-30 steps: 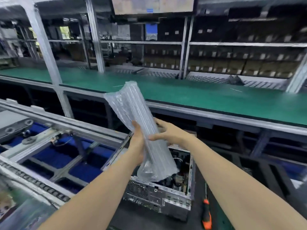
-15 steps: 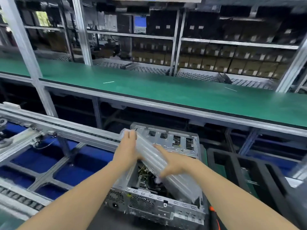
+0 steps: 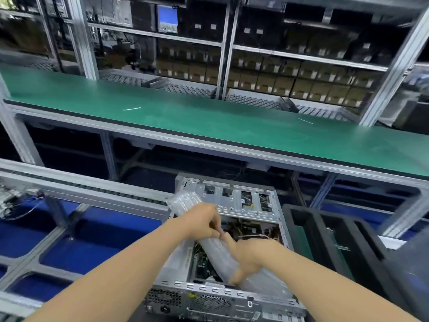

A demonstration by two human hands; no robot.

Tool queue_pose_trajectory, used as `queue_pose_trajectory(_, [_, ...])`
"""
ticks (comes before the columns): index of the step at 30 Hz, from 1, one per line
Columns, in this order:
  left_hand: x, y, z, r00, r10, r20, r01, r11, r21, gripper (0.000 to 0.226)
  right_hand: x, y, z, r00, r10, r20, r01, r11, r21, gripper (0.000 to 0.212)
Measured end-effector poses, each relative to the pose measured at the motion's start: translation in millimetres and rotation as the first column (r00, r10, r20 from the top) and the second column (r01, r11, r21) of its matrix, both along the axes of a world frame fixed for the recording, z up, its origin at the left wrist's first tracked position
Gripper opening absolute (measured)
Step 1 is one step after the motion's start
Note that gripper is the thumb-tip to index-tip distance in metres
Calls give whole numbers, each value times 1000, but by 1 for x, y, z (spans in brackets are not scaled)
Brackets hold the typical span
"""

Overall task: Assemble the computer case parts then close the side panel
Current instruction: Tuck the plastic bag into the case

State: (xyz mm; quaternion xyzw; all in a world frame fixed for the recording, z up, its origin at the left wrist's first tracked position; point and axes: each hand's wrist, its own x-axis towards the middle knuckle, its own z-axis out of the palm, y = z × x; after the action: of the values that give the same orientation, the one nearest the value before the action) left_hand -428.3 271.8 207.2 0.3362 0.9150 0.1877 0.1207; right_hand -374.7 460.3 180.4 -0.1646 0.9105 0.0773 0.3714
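Note:
An open metal computer case [image 3: 236,201] lies on its side in front of me, its boards and cables showing. A long clear air-cushion bag [image 3: 216,252] lies slantwise across the opening, from the case's far left corner to its near right corner. My left hand [image 3: 204,220] grips the bag's upper part. My right hand [image 3: 249,254] holds its lower part, fingers curled over it. The bag's near end rests on the case's rear panel [image 3: 209,300] with its fan grilles.
A black foam tray [image 3: 325,231] with slots stands right of the case. A roller conveyor rail [image 3: 81,184] and blue frame bays [image 3: 92,240] lie to the left. A long green workbench [image 3: 209,122] spans the scene behind, with shelves of boxes beyond.
The bag, held upright above the case a second ago, has come down and now lies across the case opening. Both hands have stayed on it and moved lower.

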Motion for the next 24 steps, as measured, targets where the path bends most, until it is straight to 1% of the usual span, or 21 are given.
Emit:
queue_pose_trajectory(3, [-7, 10, -2, 995, -32, 99, 32, 999, 10, 7, -7, 6, 4, 997, -57, 60, 59, 998, -19, 139])
queue_pose_trajectory(5, [-11, 6, -1, 987, -44, 154, 35, 998, 60, 10, -13, 10, 10, 992, -89, 91, 92, 995, -30, 144])
queue_pose_trajectory(7, [-14, -5, 5, 961, -110, 254, 74, 986, 147, 17, -14, 15, 17, 987, -115, 111, 123, 990, -65, 150])
queue_pose_trajectory(8, [-16, -11, 11, 945, -170, 279, 128, 978, 165, 23, -14, 18, 20, 989, -112, 100, 121, 988, -91, 151])
queue_pose_trajectory(9, [-20, -17, 17, 940, -221, 261, 191, 972, 136, 28, -14, 19, 22, 991, -103, 89, 114, 986, -124, 151])
queue_pose_trajectory(10, [-26, -21, 22, 953, -248, 174, 244, 969, 46, 32, -14, 21, 24, 992, -96, 78, 107, 983, -152, 150])
queue_pose_trajectory(11, [-32, -24, 27, 966, -256, 43, 259, 962, -85, 35, -14, 22, 25, 994, -89, 66, 99, 981, -165, 148])
queue_pose_trajectory(12, [-36, -26, 32, 965, -244, -97, 220, 954, -206, 40, -14, 23, 24, 995, -83, 57, 92, 982, -162, 149])
queue_pose_trajectory(13, [-38, -26, 35, 958, -212, -191, 154, 947, -282, 48, -15, 23, 24, 995, -81, 56, 88, 984, -154, 150])
queue_pose_trajectory(14, [-38, -25, 37, 956, -174, -238, 94, 945, -314, 53, -15, 23, 25, 995, -79, 64, 87, 986, -144, 151])
queue_pose_trajectory(16, [-35, -21, 33, 946, -118, -302, 23, 954, -298, 53, -21, 22, 35, 994, -68, 84, 79, 989, -127, 142])
queue_pose_trajectory(17, [-34, -21, 28, 940, -80, -332, -12, 964, -265, 51, -23, 21, 41, 995, -67, 74, 76, 988, -135, 133])
queue_pose_trajectory(18, [-33, -21, 23, 937, -25, -349, -57, 973, -223, 50, -26, 18, 47, 997, -72, 30, 76, 983, -170, 122])
queue_pose_trajectory(19, [-32, -23, 18, 936, 34, -349, -105, 977, -187, 49, -28, 13, 50, 994, -100, -42, 87, 967, -238, 115])
queue_pose_trajectory(21, [-30, -26, 9, 936, 133, -327, -187, 973, -139, 48, -29, -1, 46, 963, -218, -161, 126, 886, -447, 106])
queue_pose_trajectory(22, [-29, -28, 7, 935, 162, -316, -210, 970, -124, 47, -28, -10, 38, 949, -260, -179, 125, 830, -543, 103])
queue_pose_trajectory(24, [-25, -30, 5, 938, 175, -299, -219, 969, -118, 47, -26, -22, 20, 942, -290, -168, 113, 747, -656, 92])
